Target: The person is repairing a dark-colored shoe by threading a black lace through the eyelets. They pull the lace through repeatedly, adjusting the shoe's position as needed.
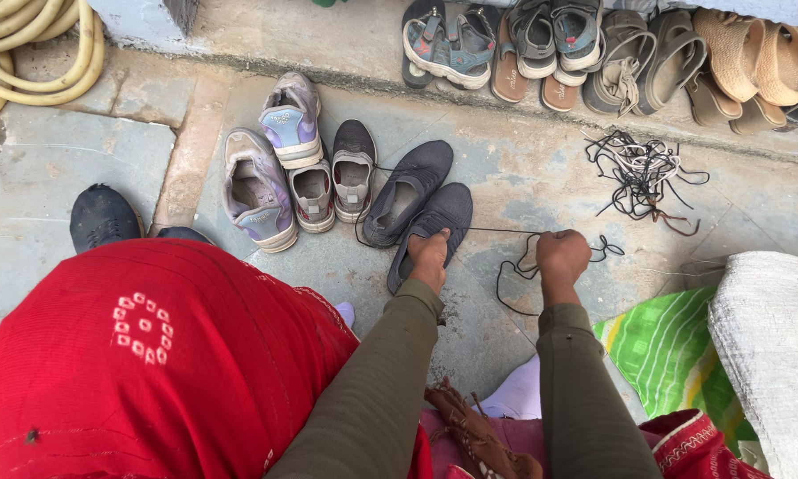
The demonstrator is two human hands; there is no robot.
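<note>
My left hand (pixel 429 257) clamping one dark shoe (pixel 430 232), right hand (pixel 561 256) pinching one black lace (pixel 514 266), six shoes lined up, bare floor (pixel 541 186) ahead.

The left hand (pixel 429 255) covers the heel of a dark shoe (pixel 434 229). The right hand (pixel 561 255) curls over a black lace (pixel 514 277), its fingers tucked from sight. The yellow hose (pixel 44 49) and tan sandals (pixel 758 55) run off the edges.
</note>
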